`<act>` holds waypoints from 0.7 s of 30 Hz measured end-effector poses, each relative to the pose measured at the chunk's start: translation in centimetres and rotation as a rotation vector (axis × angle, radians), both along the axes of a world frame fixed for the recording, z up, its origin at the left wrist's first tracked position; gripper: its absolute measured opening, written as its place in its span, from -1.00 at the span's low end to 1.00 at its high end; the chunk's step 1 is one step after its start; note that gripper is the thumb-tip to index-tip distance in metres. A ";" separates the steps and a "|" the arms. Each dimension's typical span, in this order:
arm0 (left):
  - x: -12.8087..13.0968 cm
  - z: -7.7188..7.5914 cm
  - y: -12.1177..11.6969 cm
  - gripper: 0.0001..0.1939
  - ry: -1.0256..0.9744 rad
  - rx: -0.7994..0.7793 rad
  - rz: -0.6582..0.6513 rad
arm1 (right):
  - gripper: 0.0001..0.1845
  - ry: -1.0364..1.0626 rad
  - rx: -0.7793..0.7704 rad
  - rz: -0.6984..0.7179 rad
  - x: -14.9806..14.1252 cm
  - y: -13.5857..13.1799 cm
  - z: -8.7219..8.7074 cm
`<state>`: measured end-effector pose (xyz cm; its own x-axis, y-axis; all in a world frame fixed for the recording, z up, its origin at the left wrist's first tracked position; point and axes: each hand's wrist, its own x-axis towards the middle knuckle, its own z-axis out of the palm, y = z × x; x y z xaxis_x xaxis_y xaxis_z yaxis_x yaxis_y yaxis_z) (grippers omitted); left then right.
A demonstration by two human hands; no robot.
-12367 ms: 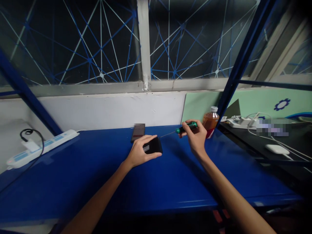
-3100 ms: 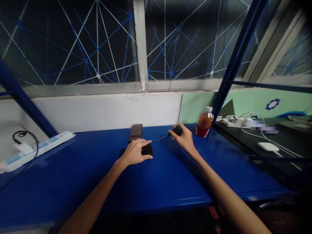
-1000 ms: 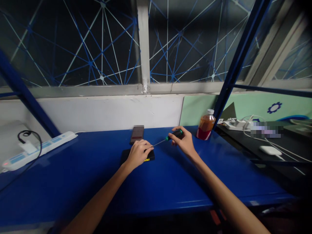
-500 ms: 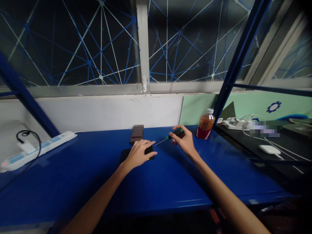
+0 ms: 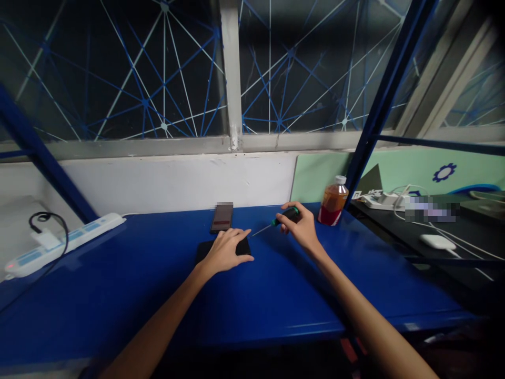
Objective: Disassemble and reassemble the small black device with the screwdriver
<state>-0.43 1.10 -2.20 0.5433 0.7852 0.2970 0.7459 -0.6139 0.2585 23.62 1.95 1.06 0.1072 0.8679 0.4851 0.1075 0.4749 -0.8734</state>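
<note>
A flat black box-shaped device lies on the blue table. My left hand grips it from above, thumb along the near side and fingers along the far side, hiding much of its top. In my right hand is a screwdriver with a green-and-black handle. Its thin shaft slants down to the left, and the tip is close to the device's right end; whether they touch I cannot tell. Just behind my left hand lies a dark phone, partly pixelated at its top.
A bottle of amber drink stands behind my right hand. At the left lies a white power strip with a black cable plugged in. Another black table on the right carries cables and a white charger. Blue frame posts rise on both sides.
The device was tilted up earlier and now lies flat. A second ago my left fingertips were at the screwdriver tip; they have since spread over the device. The screwdriver has shifted slightly right.
</note>
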 end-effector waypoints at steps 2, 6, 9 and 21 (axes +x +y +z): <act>0.0 0.0 0.0 -0.27 -0.018 0.003 -0.002 | -0.72 0.005 0.003 -0.001 0.1 0.0 0.1; -0.1 0.2 0.1 -0.27 -0.062 0.013 0.010 | -0.68 0.021 0.010 -0.011 0.4 0.1 0.2; -0.4 0.8 0.2 -0.30 -0.162 0.060 0.031 | -0.67 0.049 0.016 -0.017 0.7 0.3 0.4; -0.7 2.6 0.0 -0.37 -0.386 0.098 0.007 | -0.65 0.128 0.008 0.069 0.5 -0.2 1.0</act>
<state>-1.17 1.10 0.38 0.3723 0.7461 0.5520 0.6095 -0.6451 0.4609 24.16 1.70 2.10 0.1093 0.8713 0.4784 -0.0379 0.4846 -0.8739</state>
